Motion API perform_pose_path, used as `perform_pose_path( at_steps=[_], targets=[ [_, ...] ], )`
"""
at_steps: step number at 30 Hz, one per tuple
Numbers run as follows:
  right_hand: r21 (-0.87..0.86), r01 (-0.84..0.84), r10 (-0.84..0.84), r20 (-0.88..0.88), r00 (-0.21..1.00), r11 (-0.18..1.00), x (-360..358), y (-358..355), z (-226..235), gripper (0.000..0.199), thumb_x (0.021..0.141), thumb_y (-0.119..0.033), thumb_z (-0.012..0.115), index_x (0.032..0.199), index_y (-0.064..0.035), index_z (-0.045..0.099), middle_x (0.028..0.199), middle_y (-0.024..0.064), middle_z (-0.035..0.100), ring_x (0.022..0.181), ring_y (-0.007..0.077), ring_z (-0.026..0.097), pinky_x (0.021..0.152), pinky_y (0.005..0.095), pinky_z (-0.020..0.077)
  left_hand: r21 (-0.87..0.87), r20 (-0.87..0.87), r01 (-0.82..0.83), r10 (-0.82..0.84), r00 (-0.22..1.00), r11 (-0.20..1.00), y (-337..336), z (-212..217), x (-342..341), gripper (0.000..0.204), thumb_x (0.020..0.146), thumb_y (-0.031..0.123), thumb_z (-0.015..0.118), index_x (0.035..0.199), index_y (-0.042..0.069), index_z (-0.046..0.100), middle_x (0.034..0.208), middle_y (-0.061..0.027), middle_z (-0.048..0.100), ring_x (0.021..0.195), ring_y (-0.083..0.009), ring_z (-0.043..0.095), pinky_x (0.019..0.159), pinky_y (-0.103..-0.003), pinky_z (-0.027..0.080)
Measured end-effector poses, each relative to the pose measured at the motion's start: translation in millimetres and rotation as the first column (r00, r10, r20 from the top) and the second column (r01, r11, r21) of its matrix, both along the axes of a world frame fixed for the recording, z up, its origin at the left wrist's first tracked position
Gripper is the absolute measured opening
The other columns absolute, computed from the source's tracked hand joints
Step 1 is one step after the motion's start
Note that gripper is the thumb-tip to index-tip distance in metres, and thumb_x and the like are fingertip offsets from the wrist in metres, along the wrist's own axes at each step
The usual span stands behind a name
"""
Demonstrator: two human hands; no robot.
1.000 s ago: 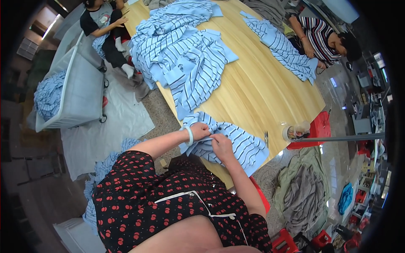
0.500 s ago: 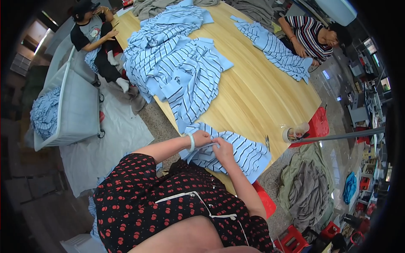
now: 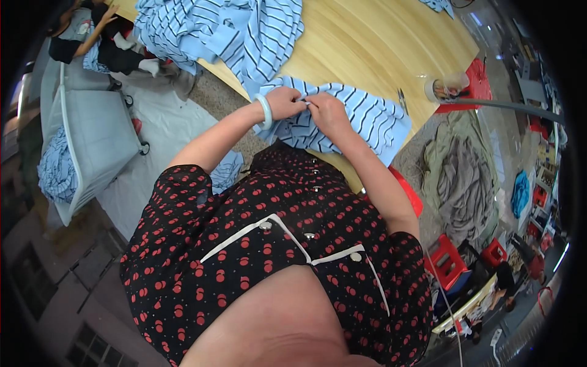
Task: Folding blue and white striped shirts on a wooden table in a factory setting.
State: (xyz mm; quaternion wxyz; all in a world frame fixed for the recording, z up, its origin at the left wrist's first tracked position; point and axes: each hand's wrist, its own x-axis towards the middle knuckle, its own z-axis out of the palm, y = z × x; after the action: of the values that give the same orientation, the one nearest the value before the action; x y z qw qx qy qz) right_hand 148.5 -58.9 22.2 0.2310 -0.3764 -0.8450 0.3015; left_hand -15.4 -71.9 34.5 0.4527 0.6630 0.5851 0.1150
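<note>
A light blue striped knit garment lies along the near edge of the wooden table. My left hand, with a pale bangle at the wrist, is closed in a pinch on the cloth. Right beside it, my right hand pinches the same cloth, the fingertips of both hands almost meeting. What exactly sits between the fingertips is too small to make out. A heap of matching striped garments rests on the table beyond my left hand. Small thread snips lie right of the garment.
A clear cup of small tools stands at the table's right corner, by a red stool. Grey cloth is piled on the floor at right. A wheeled bin stands at left; a person's arm shows beyond.
My view has tilted down toward my body, so the table sits higher and the person at the far right is out of sight. Both hands keep pinching the garment, fingertips close together.
</note>
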Motion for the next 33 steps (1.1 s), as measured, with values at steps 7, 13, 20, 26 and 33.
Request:
perform_pose_path(
  at_steps=[7, 13, 20, 26, 33],
  targets=[
    [-0.010, 0.024, -0.024, 0.014, 1.000, 1.000, 3, -9, -1, 0.012, 0.070, -0.008, 0.053, 0.078, -0.0012, 0.060, 0.072, 0.0146, 0.057, 0.067, 0.0287, 0.055, 0.060, 0.0343, 0.0439, 0.280, -0.019, -0.029, 0.036, 0.999, 0.960, -26, -25, 13, 0.016, 0.073, 0.016, 0.049, 0.075, 0.000, 0.050, 0.067, -0.0198, 0.051, 0.064, -0.0345, 0.050, 0.057, -0.040, 0.039],
    [-0.077, 0.047, -0.050, -0.035, 0.998, 0.996, 2, -9, 1, 0.010, 0.071, -0.008, 0.050, 0.069, 0.0000, 0.056, 0.068, 0.0175, 0.054, 0.067, 0.0326, 0.052, 0.060, 0.0391, 0.0420, 0.315, 0.022, -0.154, 0.155, 0.988, 0.937, -31, -27, 21, 0.010, 0.075, 0.008, 0.043, 0.077, -0.001, 0.045, 0.072, -0.0214, 0.048, 0.071, -0.0376, 0.047, 0.061, -0.042, 0.038],
    [-0.104, 0.053, -0.057, -0.030, 0.998, 0.993, 1, -8, 1, 0.013, 0.072, -0.010, 0.048, 0.071, -0.0011, 0.057, 0.069, 0.0173, 0.055, 0.068, 0.0320, 0.053, 0.061, 0.0386, 0.0426, 0.332, -0.025, -0.025, 0.035, 0.999, 0.943, -29, -17, 15, 0.013, 0.076, 0.011, 0.044, 0.079, -0.001, 0.045, 0.075, -0.0206, 0.050, 0.073, -0.0367, 0.048, 0.062, -0.041, 0.038],
    [-0.116, 0.027, -0.033, -0.050, 0.998, 0.993, 5, -7, 1, 0.012, 0.072, -0.009, 0.050, 0.075, -0.0028, 0.059, 0.067, 0.0155, 0.055, 0.065, 0.0308, 0.053, 0.060, 0.0370, 0.0430, 0.073, 0.201, -0.115, 0.098, 0.975, 0.991, -25, -21, 3, 0.020, 0.075, 0.017, 0.047, 0.081, -0.002, 0.051, 0.079, -0.0202, 0.054, 0.074, -0.0339, 0.052, 0.064, -0.038, 0.041],
    [-0.103, 0.077, -0.087, -0.097, 0.992, 0.992, 3, -11, 8, 0.013, 0.071, -0.006, 0.049, 0.078, -0.0024, 0.059, 0.068, 0.0144, 0.055, 0.065, 0.0294, 0.053, 0.060, 0.0356, 0.0433, -0.374, 0.321, -0.236, 0.363, 0.875, 0.897, -16, -25, -3, 0.018, 0.078, 0.019, 0.052, 0.071, 0.003, 0.056, 0.059, 0.0028, 0.049, 0.051, -0.0055, 0.042, 0.047, -0.020, 0.034]
  ],
)
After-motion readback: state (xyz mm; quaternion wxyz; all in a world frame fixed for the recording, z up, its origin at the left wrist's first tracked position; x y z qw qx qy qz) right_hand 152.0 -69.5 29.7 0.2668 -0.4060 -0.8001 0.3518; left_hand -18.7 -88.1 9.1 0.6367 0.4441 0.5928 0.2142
